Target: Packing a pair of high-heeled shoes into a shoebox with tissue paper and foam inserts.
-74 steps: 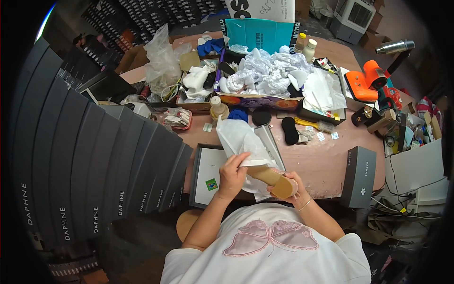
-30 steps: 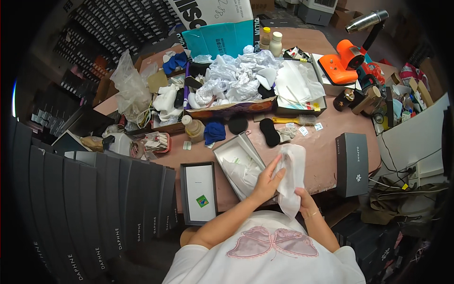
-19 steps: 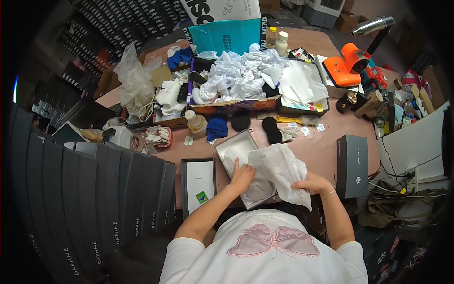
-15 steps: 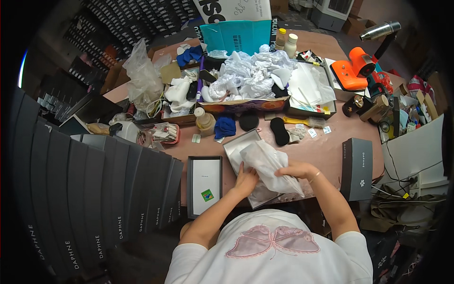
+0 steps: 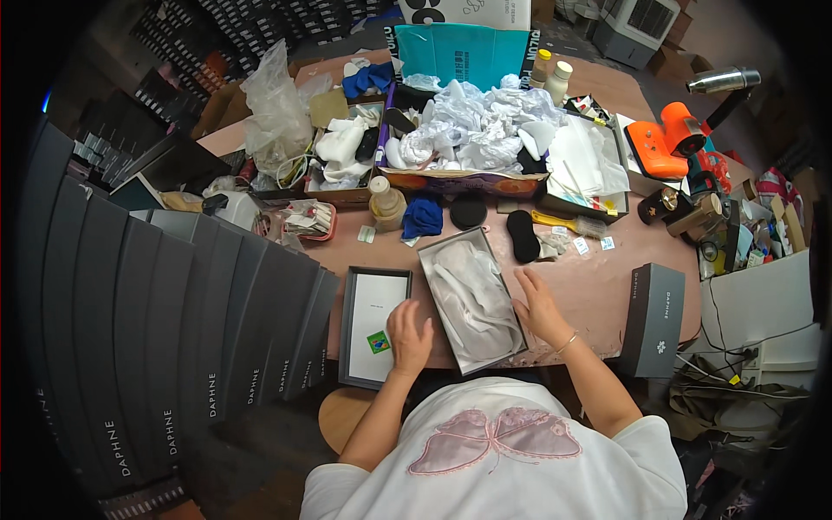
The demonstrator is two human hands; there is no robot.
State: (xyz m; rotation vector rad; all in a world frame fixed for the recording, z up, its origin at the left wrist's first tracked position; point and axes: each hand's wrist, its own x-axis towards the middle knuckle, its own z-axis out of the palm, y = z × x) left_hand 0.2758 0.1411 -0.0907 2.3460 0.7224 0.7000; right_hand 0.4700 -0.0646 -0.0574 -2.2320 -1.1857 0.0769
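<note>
In front of me stands a grey shoebox without its lid, slightly turned. A bundle wrapped in thin white paper lies in it and fills most of its length; what is inside the wrapping is hidden. My left hand hovers with fingers apart over the right side of the upturned dark box lid, which holds a small green card. On the other side my right hand is open beside the box's right wall, holding nothing.
Dark shoeboxes stack at the left, and a closed grey shoebox stands at the right. Behind are a black oval pad, a yellow-handled brush, a blue cloth, a bottle, and a carton heaped with crumpled white paper.
The white wrapped bundle has gone from my hands down into the shoebox. Both hands have let go and moved apart, the left one towards the lid. The view has shifted slightly.
</note>
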